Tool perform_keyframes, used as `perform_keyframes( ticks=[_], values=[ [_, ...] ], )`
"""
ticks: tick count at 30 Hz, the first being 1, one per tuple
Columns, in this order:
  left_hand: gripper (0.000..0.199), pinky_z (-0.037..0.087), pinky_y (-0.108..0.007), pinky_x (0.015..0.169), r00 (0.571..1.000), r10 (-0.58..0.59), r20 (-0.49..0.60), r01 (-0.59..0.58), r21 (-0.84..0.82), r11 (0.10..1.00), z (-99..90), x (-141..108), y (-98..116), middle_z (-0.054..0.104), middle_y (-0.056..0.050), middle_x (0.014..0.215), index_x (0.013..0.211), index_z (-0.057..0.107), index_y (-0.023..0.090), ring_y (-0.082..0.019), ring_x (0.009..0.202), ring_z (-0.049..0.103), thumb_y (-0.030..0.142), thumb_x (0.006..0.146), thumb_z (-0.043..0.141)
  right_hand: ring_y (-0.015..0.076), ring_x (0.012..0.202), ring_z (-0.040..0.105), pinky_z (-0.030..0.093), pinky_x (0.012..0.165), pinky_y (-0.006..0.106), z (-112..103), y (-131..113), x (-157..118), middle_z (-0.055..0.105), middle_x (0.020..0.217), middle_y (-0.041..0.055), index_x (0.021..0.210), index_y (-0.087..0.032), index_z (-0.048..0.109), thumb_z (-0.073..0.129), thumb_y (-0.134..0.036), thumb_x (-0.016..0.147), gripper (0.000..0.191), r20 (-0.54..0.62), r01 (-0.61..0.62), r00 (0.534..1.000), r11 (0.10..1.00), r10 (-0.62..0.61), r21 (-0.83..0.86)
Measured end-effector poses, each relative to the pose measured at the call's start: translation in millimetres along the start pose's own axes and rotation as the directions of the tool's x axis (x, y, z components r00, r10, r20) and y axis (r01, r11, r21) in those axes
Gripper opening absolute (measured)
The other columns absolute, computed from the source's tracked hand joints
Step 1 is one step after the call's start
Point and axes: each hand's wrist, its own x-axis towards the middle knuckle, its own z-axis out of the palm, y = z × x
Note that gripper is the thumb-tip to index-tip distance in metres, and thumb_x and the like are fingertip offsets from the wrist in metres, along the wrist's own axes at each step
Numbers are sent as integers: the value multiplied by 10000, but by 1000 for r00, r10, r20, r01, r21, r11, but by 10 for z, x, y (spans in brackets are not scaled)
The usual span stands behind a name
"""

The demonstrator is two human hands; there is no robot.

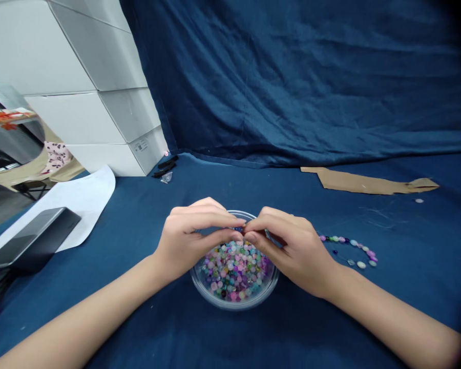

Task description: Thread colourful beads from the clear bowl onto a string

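Observation:
A clear round bowl (236, 306) stands on the blue cloth, filled with small beads (236, 271) in pink, purple, teal and white. Over its far part, my left hand (200, 230) is closed in a pinch, thumb and index fingertips together. My right hand (288, 243) pinches right beside it, the fingertips of both hands almost touching. What they hold between them is too small to make out. To the right of my right hand, a curved string of colored beads (371, 254) lies on the cloth.
A brown cardboard strip (361, 183) and thin clear strands (380, 218) lie at the back right. Stacked white boxes (111, 115) stand at the back left, near small black items (165, 166). A dark device (34, 241) rests on white paper (94, 205) at the left.

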Motion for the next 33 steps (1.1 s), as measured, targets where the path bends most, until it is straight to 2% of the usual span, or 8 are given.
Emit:
perform_keyframes(
  ticks=[5, 9, 13, 18, 24, 28, 33],
  values=[
    [278, 594, -321, 696, 998, -55, -30, 54, -19, 998, 0, -6, 11, 806, -51, 845, 1027, 813, 194, -187, 763, 717, 90, 779, 885, 117, 692, 547, 395, 638, 258, 9, -7, -4, 607, 796, -2, 988, -170, 712, 611, -212, 1050, 125, -8, 20, 1000, 999, -20, -40],
    [203, 577, -339, 715, 1000, 15, -4, -15, -34, 999, 4, 13, 3, 797, -33, 787, 958, 810, 185, -179, 719, 713, 94, 791, 878, 112, 685, 551, 390, 631, 257, 6, -11, -2, 615, 789, -4, 964, -170, 716, 616, -200, 1040, 130, -11, 30, 999, 998, -30, -58],
    [245, 571, -352, 733, 1000, 25, 19, -24, -39, 999, 0, 32, -2, 798, -29, 796, 1041, 818, 216, -179, 709, 717, 127, 818, 865, 119, 680, 552, 386, 627, 264, 0, -21, -2, 608, 772, -3, 942, -167, 714, 619, -185, 1026, 128, -10, 15, 1000, 997, -16, -74],
    [342, 580, -368, 767, 998, -21, 62, 22, -16, 1000, -13, 25, -7, 806, -69, 910, 1170, 802, 243, -210, 817, 715, 109, 856, 824, 128, 667, 537, 379, 622, 276, -2, -29, 11, 593, 767, -4, 931, -182, 697, 610, -197, 1031, 134, -29, -39, 999, 997, 37, -73],
    [320, 577, -367, 782, 998, -40, 50, 40, -3, 999, -5, 10, -14, 809, -59, 916, 1150, 809, 250, -208, 831, 719, 62, 895, 763, 127, 667, 526, 373, 633, 281, -11, -32, 8, 595, 773, -9, 928, -189, 686, 608, -205, 1031, 130, -40, -74, 997, 995, 72, -68],
    [368, 560, -365, 808, 999, -20, 45, 20, 12, 1000, -4, 11, -11, 808, -31, 901, 1166, 800, 265, -180, 776, 701, 39, 876, 776, 134, 702, 548, 366, 643, 290, -30, -35, -1, 591, 793, -11, 944, -197, 679, 606, -211, 1021, 106, 4, -105, 994, 992, 106, -72],
    [331, 568, -329, 759, 998, 0, 59, -5, 79, 997, -16, 15, 11, 796, -25, 863, 1152, 791, 233, -166, 754, 675, 54, 874, 781, 144, 736, 563, 371, 670, 300, -76, -56, 29, 603, 822, -14, 918, -207, 650, 619, -193, 999, 88, 107, -147, 982, 987, 153, -64]
  ],
)
